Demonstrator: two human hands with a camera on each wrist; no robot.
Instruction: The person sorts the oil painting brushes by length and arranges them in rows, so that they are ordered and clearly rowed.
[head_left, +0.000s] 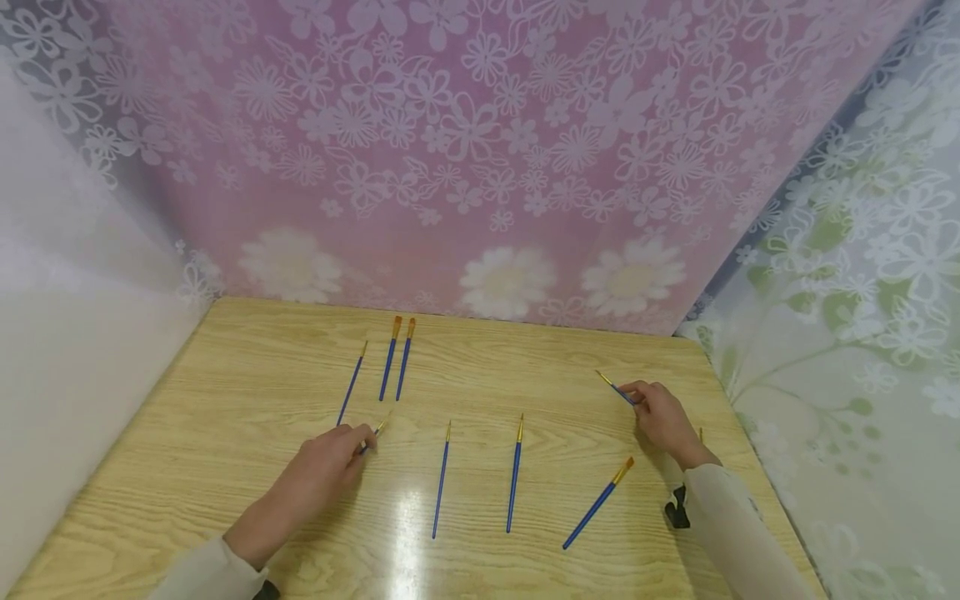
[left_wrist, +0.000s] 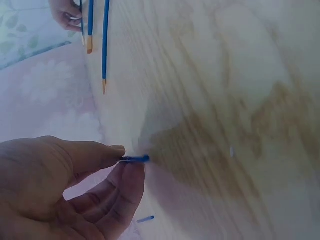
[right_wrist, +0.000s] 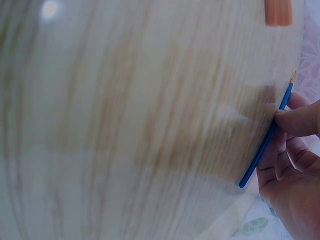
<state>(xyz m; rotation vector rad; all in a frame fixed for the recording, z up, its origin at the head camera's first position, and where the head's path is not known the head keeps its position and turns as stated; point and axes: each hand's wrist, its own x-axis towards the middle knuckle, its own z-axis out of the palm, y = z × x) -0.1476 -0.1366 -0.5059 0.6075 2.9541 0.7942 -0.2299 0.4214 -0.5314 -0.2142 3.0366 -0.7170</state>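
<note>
Head view, left hand (head_left: pixel 318 462) pinching one paintbrush (head_left: pixel 381 425), right hand (head_left: pixel 666 419) pinching another brush (head_left: pixel 618 391) (both blue-handled)

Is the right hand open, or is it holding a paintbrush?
Holding one: the right hand pinches a paintbrush. The right wrist view shows thumb and fingers around its blue handle.

From above, the head view faces forward and down over the yellow wood-grain counter (head_left: pixel 495 358). Both wrist views share it, close up.
</note>
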